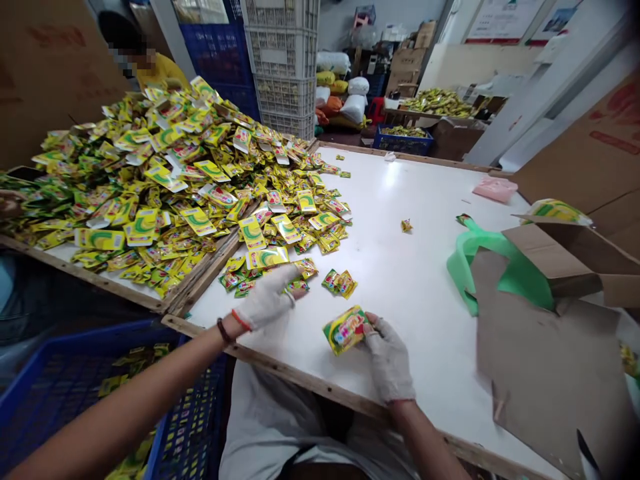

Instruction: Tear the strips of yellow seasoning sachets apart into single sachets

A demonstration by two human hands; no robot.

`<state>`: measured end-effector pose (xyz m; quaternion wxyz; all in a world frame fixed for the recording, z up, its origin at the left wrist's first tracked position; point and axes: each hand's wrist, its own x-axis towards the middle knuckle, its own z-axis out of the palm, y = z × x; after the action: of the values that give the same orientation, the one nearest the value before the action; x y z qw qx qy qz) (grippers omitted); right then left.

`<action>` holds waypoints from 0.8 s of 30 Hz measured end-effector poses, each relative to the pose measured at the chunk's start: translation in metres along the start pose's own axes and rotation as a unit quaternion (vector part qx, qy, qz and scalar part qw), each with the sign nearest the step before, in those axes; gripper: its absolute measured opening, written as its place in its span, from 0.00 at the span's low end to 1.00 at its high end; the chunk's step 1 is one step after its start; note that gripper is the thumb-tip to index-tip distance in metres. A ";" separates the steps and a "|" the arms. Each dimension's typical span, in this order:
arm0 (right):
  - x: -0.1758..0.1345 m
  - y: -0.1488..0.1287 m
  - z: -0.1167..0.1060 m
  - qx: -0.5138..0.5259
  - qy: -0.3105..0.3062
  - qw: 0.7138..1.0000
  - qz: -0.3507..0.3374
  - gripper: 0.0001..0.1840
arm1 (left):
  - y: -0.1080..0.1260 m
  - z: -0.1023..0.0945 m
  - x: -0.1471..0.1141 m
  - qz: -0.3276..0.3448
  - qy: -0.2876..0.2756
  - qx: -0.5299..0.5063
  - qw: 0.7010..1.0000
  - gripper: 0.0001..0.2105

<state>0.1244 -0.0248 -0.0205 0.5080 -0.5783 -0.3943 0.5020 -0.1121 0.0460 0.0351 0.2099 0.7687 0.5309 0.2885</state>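
Flat packet (pixel 343 331) pinched in the right hand (pixel 389 360)

Nearest: blue crate (pixel 165 400) below the table edge, packets inside. Right hand, gloved, fingertips bare, grasping the flat packet by its right edge; the rest juts leftward, clear of the fingers, above the white tabletop (pixel 425 287). Left hand (pixel 267 298), also gloved, farther in: thumb apart from forefinger, among small packets (pixel 245 288) at the heap's near edge. Cannot tell if it grips any. Loose pair of sachets (pixel 340 283) just right of its fingertips. Beyond: big packet heap (pixel 165 160), then stacked grey crates (pixel 284 60).
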 end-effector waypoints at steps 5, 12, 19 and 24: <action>-0.005 -0.014 0.048 0.025 -0.074 0.997 -0.023 0.20 | -0.009 -0.036 0.028 -0.056 0.003 0.011 0.998 0.19; -0.013 -0.026 0.041 -0.153 -0.044 0.969 -0.190 0.14 | 0.037 -0.002 -0.014 -0.037 -0.166 -0.219 0.961 0.10; -0.014 -0.030 0.038 -0.167 -0.083 0.958 -0.219 0.12 | 0.046 0.011 -0.026 -0.059 -0.085 -0.208 0.973 0.10; -0.013 -0.036 0.090 -0.126 -0.280 0.946 -0.105 0.14 | 0.033 -0.072 -0.029 -0.055 -0.218 0.010 0.974 0.08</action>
<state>0.0355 -0.0142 0.0192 0.3503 -0.4291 -0.6391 0.5336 -0.1454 0.0086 0.1033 0.3285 0.7848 0.5165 0.0969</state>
